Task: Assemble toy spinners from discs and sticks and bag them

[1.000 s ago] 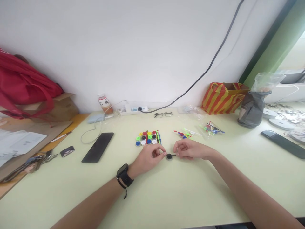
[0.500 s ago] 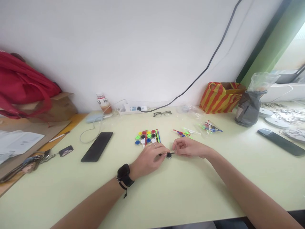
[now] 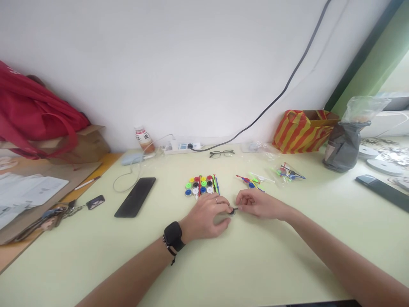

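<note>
My left hand [image 3: 209, 216], with a ring and a black watch, rests on the table with its thumb and index finger around a small black spinner with a clear round base [image 3: 232, 212]. The fingers partly hide the spinner. A thin black pointer sticks out from its right side. My right hand [image 3: 260, 204] is curled, pinching the tip of that pointer between thumb and forefinger. Just beyond my left hand lie rows of coloured discs [image 3: 195, 185] with coloured pointers [image 3: 217, 184] beside them. Behind my right hand is a loose pile of coloured pointers and discs [image 3: 251, 182].
A clear bag of coloured parts [image 3: 289, 172] lies at right. Glasses [image 3: 222, 154], a power strip [image 3: 182, 147] and a bottle [image 3: 144, 139] stand along the wall. Phones [image 3: 136, 197] lie left and right. A striped bag [image 3: 303, 132] and grey bag [image 3: 343, 145] stand back right.
The view has shifted slightly, moving everything a little to the right. My left thumb has swung down and outward, and my left fingers now cover more of the black spinner. My right hand stays beside it.
</note>
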The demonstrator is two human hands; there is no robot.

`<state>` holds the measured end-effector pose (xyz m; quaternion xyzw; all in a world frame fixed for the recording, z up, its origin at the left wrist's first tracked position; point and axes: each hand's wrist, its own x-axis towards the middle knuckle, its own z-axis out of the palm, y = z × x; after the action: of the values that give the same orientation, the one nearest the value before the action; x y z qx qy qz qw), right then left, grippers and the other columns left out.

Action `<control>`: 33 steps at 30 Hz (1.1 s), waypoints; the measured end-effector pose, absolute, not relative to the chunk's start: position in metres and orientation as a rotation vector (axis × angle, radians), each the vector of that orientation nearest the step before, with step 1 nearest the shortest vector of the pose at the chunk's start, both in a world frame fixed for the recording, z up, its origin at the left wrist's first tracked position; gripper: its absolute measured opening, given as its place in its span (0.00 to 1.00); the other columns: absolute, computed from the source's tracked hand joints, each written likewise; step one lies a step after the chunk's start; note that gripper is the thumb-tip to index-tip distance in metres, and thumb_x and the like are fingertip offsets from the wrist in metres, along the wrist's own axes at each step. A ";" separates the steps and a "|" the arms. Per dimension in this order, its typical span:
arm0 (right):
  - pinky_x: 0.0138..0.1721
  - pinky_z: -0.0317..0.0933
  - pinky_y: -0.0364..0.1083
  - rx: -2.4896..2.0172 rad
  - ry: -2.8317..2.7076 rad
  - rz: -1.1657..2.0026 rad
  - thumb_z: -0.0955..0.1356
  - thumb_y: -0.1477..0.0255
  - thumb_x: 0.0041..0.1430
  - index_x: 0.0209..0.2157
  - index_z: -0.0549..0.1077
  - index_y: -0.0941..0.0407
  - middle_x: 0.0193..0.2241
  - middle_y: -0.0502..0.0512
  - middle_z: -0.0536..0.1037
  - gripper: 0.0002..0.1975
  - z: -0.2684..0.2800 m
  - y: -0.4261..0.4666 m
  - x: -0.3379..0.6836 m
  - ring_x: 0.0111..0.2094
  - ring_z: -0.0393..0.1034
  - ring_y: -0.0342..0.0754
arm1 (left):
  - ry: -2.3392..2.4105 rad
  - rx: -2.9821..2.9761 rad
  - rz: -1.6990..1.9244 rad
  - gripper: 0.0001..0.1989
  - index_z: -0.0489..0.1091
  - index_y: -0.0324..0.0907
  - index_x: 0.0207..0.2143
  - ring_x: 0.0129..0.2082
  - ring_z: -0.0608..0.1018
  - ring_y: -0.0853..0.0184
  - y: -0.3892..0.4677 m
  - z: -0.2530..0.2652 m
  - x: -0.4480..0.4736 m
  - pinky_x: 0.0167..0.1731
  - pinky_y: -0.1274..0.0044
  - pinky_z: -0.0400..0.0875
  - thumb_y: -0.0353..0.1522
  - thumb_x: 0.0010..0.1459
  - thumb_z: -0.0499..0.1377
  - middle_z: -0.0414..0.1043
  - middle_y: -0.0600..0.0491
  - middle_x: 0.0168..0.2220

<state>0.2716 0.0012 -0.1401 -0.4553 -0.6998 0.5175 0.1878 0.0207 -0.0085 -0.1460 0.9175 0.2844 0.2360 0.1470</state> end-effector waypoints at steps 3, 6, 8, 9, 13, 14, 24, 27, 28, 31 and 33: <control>0.30 0.63 0.45 -1.292 -1.944 1.285 0.71 0.63 0.62 0.44 0.75 0.53 0.28 0.49 0.71 0.12 -0.150 -0.012 0.275 0.29 0.66 0.46 | 0.815 2.591 0.683 0.12 0.76 0.47 0.45 0.46 0.79 0.56 -0.010 -0.145 0.019 0.49 0.65 0.70 0.32 0.58 0.63 0.80 0.49 0.45; 0.35 0.66 0.48 -1.268 -1.866 1.217 0.70 0.59 0.63 0.53 0.74 0.52 0.33 0.52 0.73 0.19 -0.160 -0.023 0.279 0.33 0.68 0.48 | 0.868 2.463 0.699 0.19 0.73 0.49 0.53 0.48 0.78 0.56 -0.012 -0.142 0.015 0.52 0.66 0.71 0.33 0.58 0.65 0.79 0.50 0.48; 0.34 0.66 0.48 -1.260 -1.811 1.228 0.69 0.56 0.65 0.59 0.70 0.51 0.35 0.53 0.73 0.25 -0.164 -0.027 0.281 0.32 0.68 0.47 | 0.900 2.401 0.709 0.24 0.70 0.49 0.57 0.47 0.78 0.57 -0.012 -0.141 0.014 0.51 0.66 0.72 0.32 0.57 0.65 0.78 0.50 0.51; 0.33 0.66 0.48 -1.261 -1.788 1.233 0.68 0.55 0.65 0.61 0.67 0.51 0.36 0.53 0.73 0.27 -0.164 -0.029 0.280 0.31 0.67 0.47 | 0.904 2.382 0.721 0.25 0.69 0.49 0.57 0.46 0.78 0.58 -0.012 -0.141 0.013 0.50 0.66 0.72 0.31 0.57 0.65 0.77 0.49 0.52; 0.31 0.63 0.47 -1.319 -1.707 1.242 0.66 0.51 0.66 0.62 0.67 0.51 0.38 0.54 0.73 0.29 -0.158 -0.033 0.276 0.30 0.65 0.46 | 0.904 2.324 0.826 0.27 0.68 0.48 0.58 0.47 0.77 0.59 -0.011 -0.142 0.013 0.50 0.66 0.72 0.26 0.56 0.61 0.75 0.48 0.54; 0.31 0.63 0.47 -1.346 -1.694 1.236 0.66 0.50 0.66 0.57 0.71 0.51 0.38 0.54 0.73 0.26 -0.154 -0.034 0.274 0.30 0.65 0.46 | 0.911 2.313 0.860 0.27 0.68 0.48 0.58 0.47 0.76 0.59 -0.010 -0.143 0.012 0.51 0.66 0.72 0.25 0.55 0.59 0.74 0.48 0.54; 0.29 0.50 0.48 -1.261 -1.700 1.179 0.61 0.48 0.70 0.20 0.60 0.54 0.22 0.49 0.57 0.30 -0.136 -0.036 0.282 0.25 0.52 0.46 | 0.951 2.260 1.055 0.22 0.68 0.45 0.57 0.47 0.73 0.58 -0.006 -0.147 0.010 0.52 0.65 0.68 0.26 0.60 0.57 0.73 0.48 0.50; 0.28 0.54 0.48 -1.283 -1.765 0.980 0.64 0.50 0.69 0.27 0.66 0.52 0.24 0.50 0.64 0.23 -0.140 -0.033 0.283 0.26 0.57 0.48 | 0.960 2.296 1.019 0.18 0.69 0.46 0.55 0.50 0.73 0.58 -0.008 -0.145 0.013 0.55 0.64 0.67 0.29 0.63 0.59 0.74 0.48 0.51; 0.30 0.57 0.49 -1.286 -1.799 0.863 0.64 0.52 0.69 0.30 0.68 0.52 0.26 0.52 0.68 0.20 -0.142 -0.031 0.285 0.28 0.60 0.49 | 0.961 2.311 1.006 0.17 0.70 0.46 0.54 0.51 0.73 0.57 -0.009 -0.144 0.013 0.56 0.64 0.66 0.30 0.63 0.61 0.74 0.48 0.51; 0.44 0.65 0.54 -1.321 -1.868 0.394 0.66 0.55 0.68 0.40 0.72 0.51 0.36 0.58 0.76 0.14 -0.155 -0.019 0.295 0.40 0.69 0.56 | 0.948 2.356 0.957 0.16 0.71 0.46 0.53 0.53 0.73 0.56 -0.010 -0.139 0.015 0.58 0.62 0.66 0.34 0.62 0.63 0.75 0.48 0.51; 0.53 0.64 0.59 -1.369 -1.904 0.148 0.67 0.55 0.66 0.47 0.73 0.51 0.44 0.60 0.78 0.16 -0.165 -0.009 0.306 0.50 0.69 0.61 | 0.918 2.394 0.920 0.17 0.72 0.46 0.53 0.53 0.74 0.55 -0.011 -0.137 0.016 0.58 0.61 0.67 0.37 0.62 0.65 0.75 0.47 0.51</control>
<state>0.3058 -0.0094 -0.1647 -0.5375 -0.7477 0.0581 0.3855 0.0160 -0.0111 -0.1371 0.8599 0.3295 0.3303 0.2072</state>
